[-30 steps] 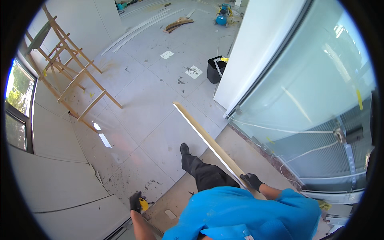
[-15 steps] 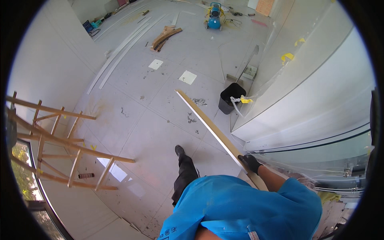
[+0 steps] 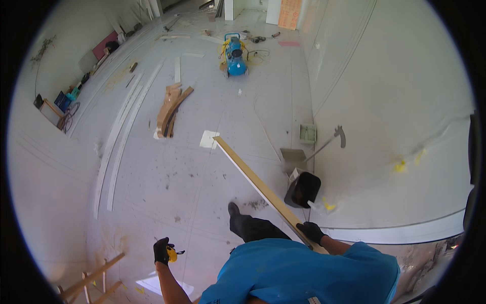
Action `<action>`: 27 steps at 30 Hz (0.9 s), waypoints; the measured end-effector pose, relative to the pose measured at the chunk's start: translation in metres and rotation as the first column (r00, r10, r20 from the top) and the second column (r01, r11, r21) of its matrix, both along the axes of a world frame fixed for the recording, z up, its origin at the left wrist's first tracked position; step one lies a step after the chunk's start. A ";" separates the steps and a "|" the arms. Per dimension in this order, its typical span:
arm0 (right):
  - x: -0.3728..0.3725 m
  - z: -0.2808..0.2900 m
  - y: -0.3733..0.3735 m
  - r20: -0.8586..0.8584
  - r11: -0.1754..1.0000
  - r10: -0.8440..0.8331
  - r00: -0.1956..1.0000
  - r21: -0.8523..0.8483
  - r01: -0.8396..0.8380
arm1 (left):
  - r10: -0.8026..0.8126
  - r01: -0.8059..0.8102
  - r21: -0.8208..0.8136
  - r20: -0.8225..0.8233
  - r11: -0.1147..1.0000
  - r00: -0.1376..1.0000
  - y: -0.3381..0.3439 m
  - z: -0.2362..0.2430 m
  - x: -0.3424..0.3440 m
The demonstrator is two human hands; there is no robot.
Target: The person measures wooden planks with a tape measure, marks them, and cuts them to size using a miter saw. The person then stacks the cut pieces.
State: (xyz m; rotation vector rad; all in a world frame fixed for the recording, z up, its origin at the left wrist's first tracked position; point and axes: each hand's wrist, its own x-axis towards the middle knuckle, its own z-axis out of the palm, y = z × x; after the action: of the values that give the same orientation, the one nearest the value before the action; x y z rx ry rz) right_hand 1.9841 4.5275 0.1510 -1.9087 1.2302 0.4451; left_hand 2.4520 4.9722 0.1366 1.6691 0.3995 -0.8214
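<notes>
My right hand, in a black glove, is closed around a long narrow board. The board has a tan face and a white edge, and slants forward and left from my hip over the floor. Out to the left, my gloved left hand is closed on a yellow tape measure with a dark strap. No drawn-out tape shows. My body hides the board's near end.
A black bin, a dustpan and a pale green tray stand near the right wall. A blue air compressor is ahead. Curved brown pieces and long white strips lie leftward, with a wooden frame lower left.
My left hand has come into view with the tape measure. The view has shifted forward, and the wooden frame has slid toward the lower left. My right hand still grips the board.
</notes>
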 end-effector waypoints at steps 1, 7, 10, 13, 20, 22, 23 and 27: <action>0.045 -0.002 -0.022 0.015 1.000 -0.003 1.000 -0.004 0.003 | -0.024 0.026 -0.021 0.078 0.999 0.997 -0.015 0.003 0.039; 0.265 0.019 -0.142 0.114 1.000 -0.028 0.993 0.006 0.028 | -0.109 0.133 0.049 -0.340 0.990 0.934 -0.092 -0.023 0.132; 0.369 0.009 -0.208 0.116 0.999 -0.035 0.993 -0.032 0.039 | -0.082 0.129 0.063 -0.489 0.990 0.868 -0.126 -0.038 0.177; 0.484 0.025 -0.266 0.126 0.995 -0.008 0.992 -0.095 0.020 | -0.056 0.133 0.103 -0.545 0.986 0.837 -0.168 -0.067 0.249; 0.663 0.053 -0.365 0.056 0.980 -0.199 0.978 -0.004 0.199 | -0.132 0.236 0.139 -0.518 0.962 0.845 -0.332 -0.042 0.534; 0.713 0.022 -0.400 0.131 0.992 -0.107 0.986 -0.056 0.115 | -0.108 0.205 0.076 -0.649 0.976 0.753 -0.380 -0.059 0.658; 0.742 0.018 -0.421 0.101 0.989 -0.145 0.984 -0.023 0.148 | -0.204 0.261 0.076 -0.434 0.962 0.877 -0.428 -0.044 0.711; 0.875 0.030 -0.527 0.028 0.982 -0.191 0.981 -0.002 0.191 | -0.227 0.226 -0.014 -0.090 0.974 0.970 -0.581 -0.003 0.902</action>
State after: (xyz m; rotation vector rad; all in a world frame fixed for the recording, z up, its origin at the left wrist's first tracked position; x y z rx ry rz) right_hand 2.8591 4.0001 0.1814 -1.7736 1.3815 0.3133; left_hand 3.3542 4.3914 0.1333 1.6985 0.2725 -1.0697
